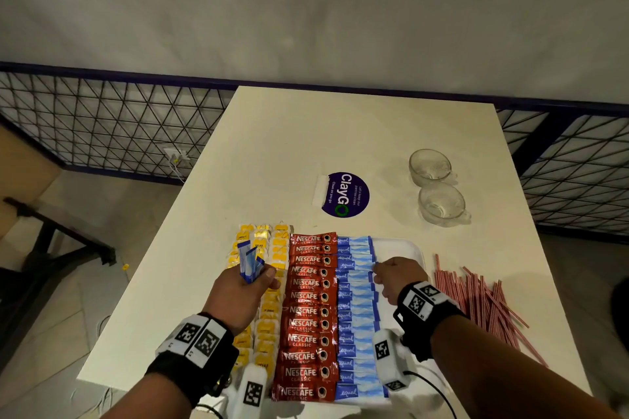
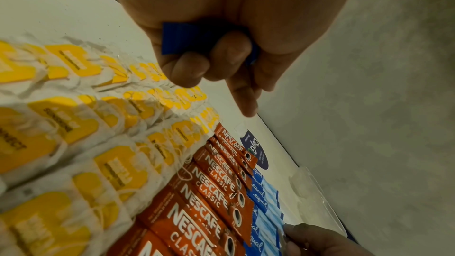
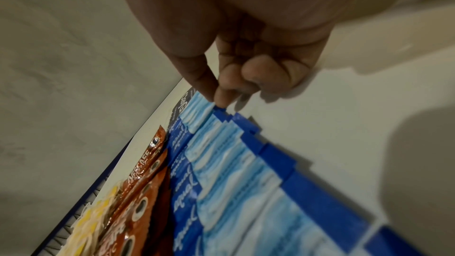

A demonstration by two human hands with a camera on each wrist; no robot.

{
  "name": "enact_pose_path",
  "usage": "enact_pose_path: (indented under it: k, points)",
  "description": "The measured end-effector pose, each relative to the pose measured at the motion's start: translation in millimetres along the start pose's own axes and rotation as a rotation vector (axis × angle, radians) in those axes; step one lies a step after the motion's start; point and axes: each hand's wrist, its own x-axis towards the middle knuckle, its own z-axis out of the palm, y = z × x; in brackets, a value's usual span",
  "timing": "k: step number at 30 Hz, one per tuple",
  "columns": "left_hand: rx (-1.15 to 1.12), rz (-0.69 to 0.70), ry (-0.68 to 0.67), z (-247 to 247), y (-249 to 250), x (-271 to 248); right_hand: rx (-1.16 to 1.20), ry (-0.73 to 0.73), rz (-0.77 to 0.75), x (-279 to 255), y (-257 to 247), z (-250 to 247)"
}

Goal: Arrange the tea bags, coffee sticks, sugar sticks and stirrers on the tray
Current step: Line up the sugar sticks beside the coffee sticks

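A white tray (image 1: 405, 245) near the table's front edge carries three columns: yellow tea bags (image 1: 269, 303) at left, red coffee sticks (image 1: 306, 313) in the middle, blue sugar sticks (image 1: 357, 316) at right. My left hand (image 1: 245, 286) hovers over the tea bags and grips a few spare blue sugar sticks (image 1: 250, 260) upright, their ends showing inside the fist (image 2: 187, 38). My right hand (image 1: 391, 277) pinches the dark blue end of one sugar stick (image 3: 220, 111) in the column, thumb and forefinger together. Red-and-white stirrers (image 1: 483, 303) lie loose on the table right of the tray.
Two clear glass cups (image 1: 430, 167) (image 1: 442, 204) stand at the back right of the white table (image 1: 306, 139). A round purple sticker (image 1: 345, 194) lies beyond the tray. A black wire-mesh fence (image 1: 119, 122) runs behind the table.
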Motion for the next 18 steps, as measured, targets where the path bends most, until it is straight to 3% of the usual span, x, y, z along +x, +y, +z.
enact_pose_path:
  k: [18]
  points:
    - [-0.004, 0.009, 0.019, 2.9, 0.6, -0.2, -0.082, 0.043, -0.049, 4.7, 4.0, -3.0]
